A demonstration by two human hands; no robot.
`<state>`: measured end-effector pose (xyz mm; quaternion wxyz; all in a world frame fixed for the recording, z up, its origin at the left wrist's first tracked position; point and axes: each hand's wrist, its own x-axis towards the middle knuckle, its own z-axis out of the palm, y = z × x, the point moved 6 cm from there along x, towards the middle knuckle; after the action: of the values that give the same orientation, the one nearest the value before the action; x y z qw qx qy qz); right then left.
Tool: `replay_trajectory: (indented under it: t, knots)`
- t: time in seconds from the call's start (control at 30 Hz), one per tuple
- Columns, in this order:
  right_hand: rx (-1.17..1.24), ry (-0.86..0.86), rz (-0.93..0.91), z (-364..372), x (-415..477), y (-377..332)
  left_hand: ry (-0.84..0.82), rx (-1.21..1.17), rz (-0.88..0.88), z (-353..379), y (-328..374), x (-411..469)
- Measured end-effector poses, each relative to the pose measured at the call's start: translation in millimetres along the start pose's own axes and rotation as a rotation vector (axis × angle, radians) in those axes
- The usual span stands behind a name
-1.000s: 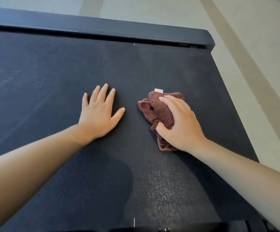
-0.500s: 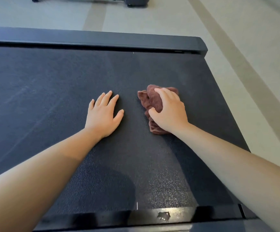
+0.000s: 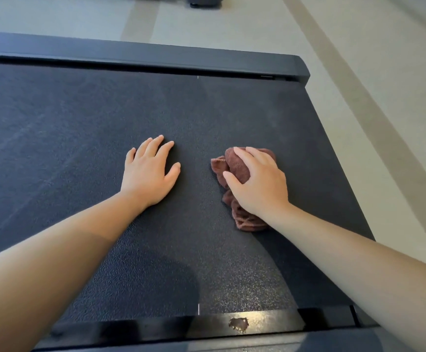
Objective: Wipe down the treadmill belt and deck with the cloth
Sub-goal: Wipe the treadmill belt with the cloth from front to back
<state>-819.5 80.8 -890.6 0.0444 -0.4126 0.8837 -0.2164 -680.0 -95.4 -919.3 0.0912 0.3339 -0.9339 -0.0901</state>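
A: Noticed any change in the last second?

B: Slid the cloth (image 3: pixel 245 219) out toward twelve o'clock, then dragged it back toward six, under the right grip (image 3: pixel 260 184). Kept the left grip (image 3: pixel 148 176) planted on the same patch of belt (image 3: pixel 79 135).

A: Meaning for the job?

B: Looks like one short scrub stroke done, mid-wipe. Probably covered only a narrow strip right of centre. Still leaves the wide stretch toward nine o'clock with its pale streaks, plus the far rail (image 3: pixel 156 55) at twelve and the near rail (image 3: pixel 130 329) at six, with a smudge (image 3: pixel 238 325) on it.

A: And the pose now?

B: Right grip: curled over the bunched cloth, with fingers draped across the top and thumb hooked into the folds on the nine o'clock side, pressing it onto the belt. Left grip: flat, palm down, with fingers straight and slightly spread toward one o'clock, holding nothing. Both forearms stretched forward from six.

A: Where exactly, the cloth?

B: On the belt, at three o'clock of the left grip, near but apart from it, short of the belt's right edge.
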Motion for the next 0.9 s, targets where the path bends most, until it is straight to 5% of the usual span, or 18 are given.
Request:
replay_trajectory:
  t: [0.43,0.67,0.9]
  knots:
    - [0.086,-0.086,-0.151,-25,-59,31,-0.016,-0.026,0.015,0,-1,-2]
    - [0.104,0.0,-0.039,-37,-53,47,-0.062,-0.038,-0.004,-1,6,-3]
    - [0.06,-0.108,-0.103,-44,-119,44,-0.259,-0.053,0.374,-1,76,-64]
